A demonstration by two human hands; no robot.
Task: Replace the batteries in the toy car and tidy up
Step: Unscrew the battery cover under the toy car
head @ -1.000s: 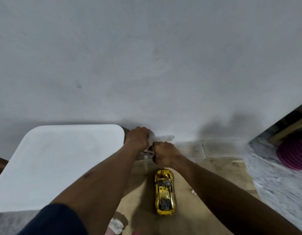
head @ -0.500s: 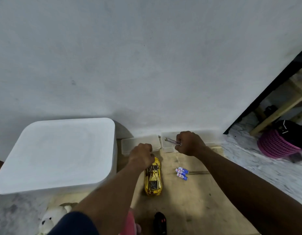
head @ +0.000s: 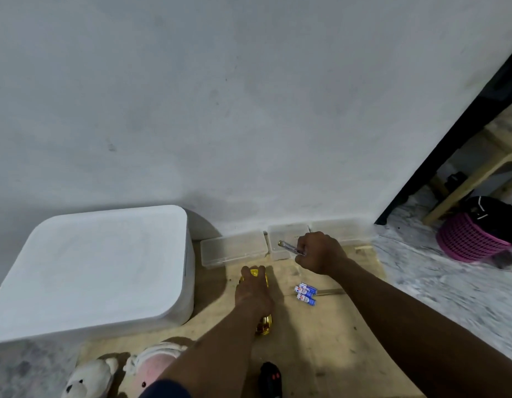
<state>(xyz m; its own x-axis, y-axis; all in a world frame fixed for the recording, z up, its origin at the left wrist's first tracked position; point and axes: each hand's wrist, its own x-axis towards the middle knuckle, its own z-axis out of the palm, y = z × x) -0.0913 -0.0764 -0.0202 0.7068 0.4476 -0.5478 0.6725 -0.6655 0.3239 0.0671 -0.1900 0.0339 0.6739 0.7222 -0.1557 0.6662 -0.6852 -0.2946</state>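
Your left hand (head: 253,294) has just dropped onto the gold toy car (head: 263,326) on the floor, gripping its front end; your right hand (head: 320,252) has come away from the clear boxes (head: 233,248) at the wall's foot, fist closed round a screwdriver (head: 289,247). That likely means opening the battery cover comes next. The batteries (head: 305,293) lie just right of the car. Open floor lies to the right; the white bin (head: 91,268) crowds the left
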